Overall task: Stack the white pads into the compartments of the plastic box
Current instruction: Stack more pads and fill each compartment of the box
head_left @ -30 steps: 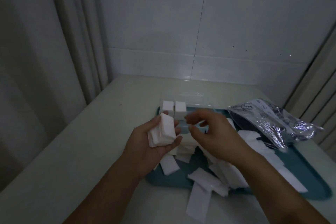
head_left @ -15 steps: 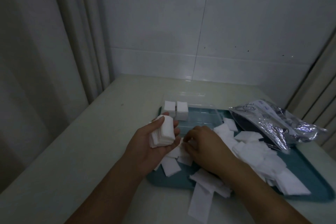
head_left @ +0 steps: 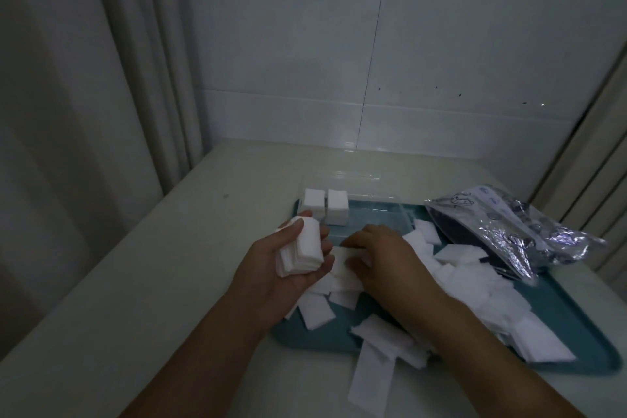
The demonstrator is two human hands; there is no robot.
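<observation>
Two bare forearms, entering from the bottom of the frame. No sleeves in view up to the lower edge. No gloves, rings, watch or bands on left hand [head_left: 283, 268] or right hand [head_left: 385, 263]. Nails short and unpainted where visible, though dim light hides finer detail.

Crinkled foil bag [head_left: 509, 231]; seemingly clear plastic box [head_left: 366, 200].

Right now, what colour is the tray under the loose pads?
Teal blue tray, clearest in the head view.
</observation>
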